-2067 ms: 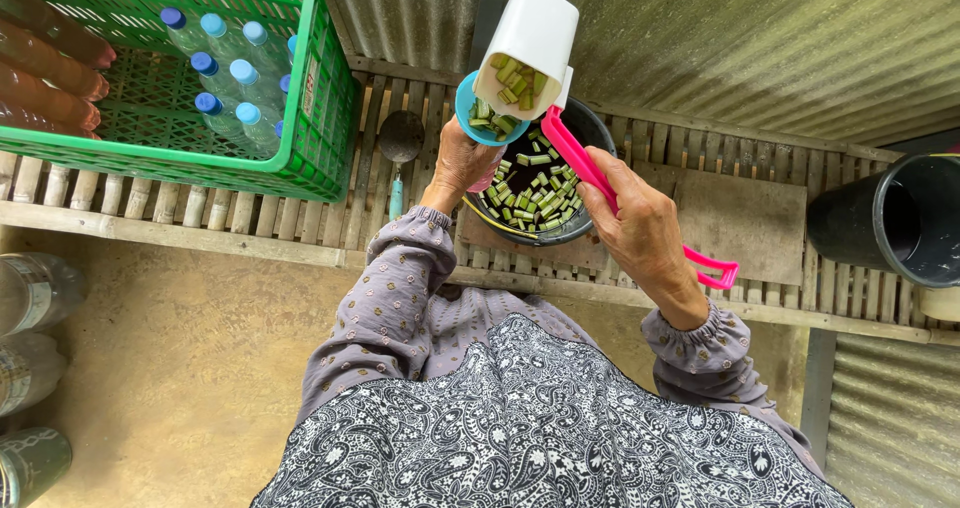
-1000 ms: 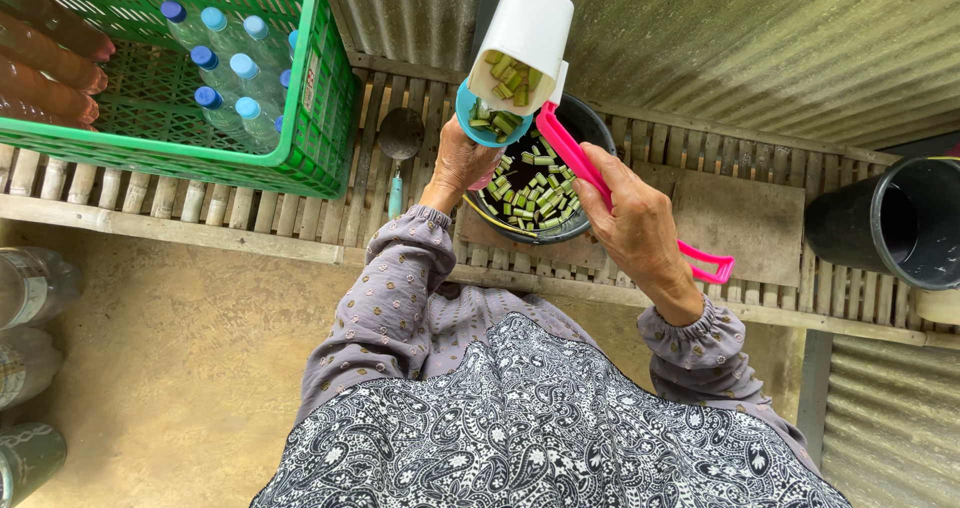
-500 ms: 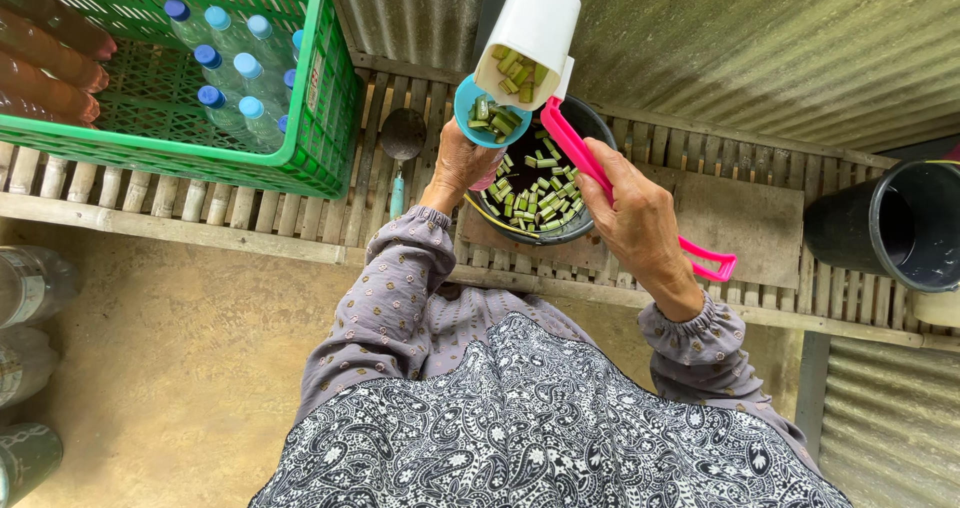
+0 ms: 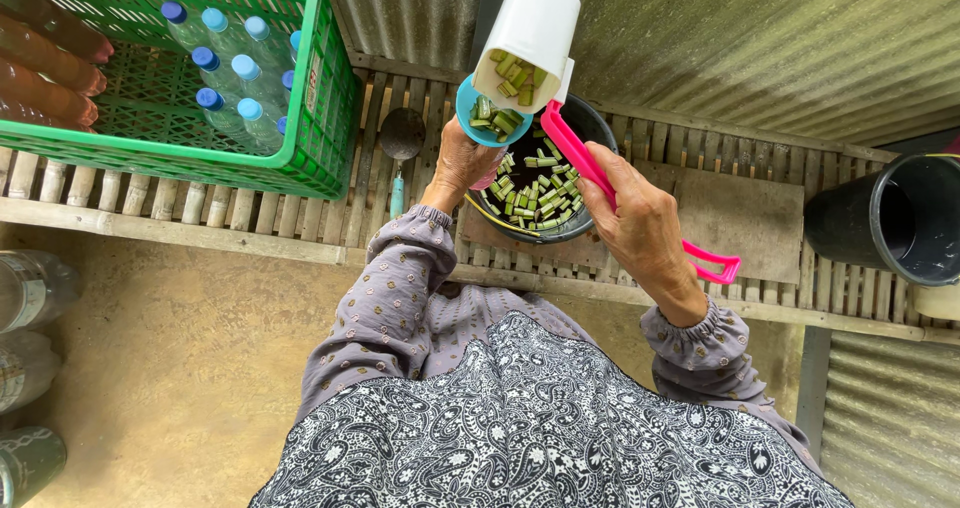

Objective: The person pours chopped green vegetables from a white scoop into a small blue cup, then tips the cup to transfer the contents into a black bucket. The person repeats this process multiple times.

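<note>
The right hand (image 4: pixel 645 230), clenched on a pink-handled white plastic scoop (image 4: pixel 528 40), has tipped it further; the left hand (image 4: pixel 462 163) grips a small blue cup (image 4: pixel 486 120) catching chopped green pieces (image 4: pixel 516 76) above a dark round bowl (image 4: pixel 586 128).

A slatted wooden bench (image 4: pixel 300 218) carries a green crate (image 4: pixel 320 118), ladle (image 4: pixel 401 138), dark bowl (image 4: pixel 580 230), flat board (image 4: pixel 745 223) and black bucket (image 4: pixel 860 228).

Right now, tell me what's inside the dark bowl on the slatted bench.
The dark bowl holds chopped green vegetable pieces. Its bottom is covered by them, and the white container and pink utensil hide its far rim.
</note>
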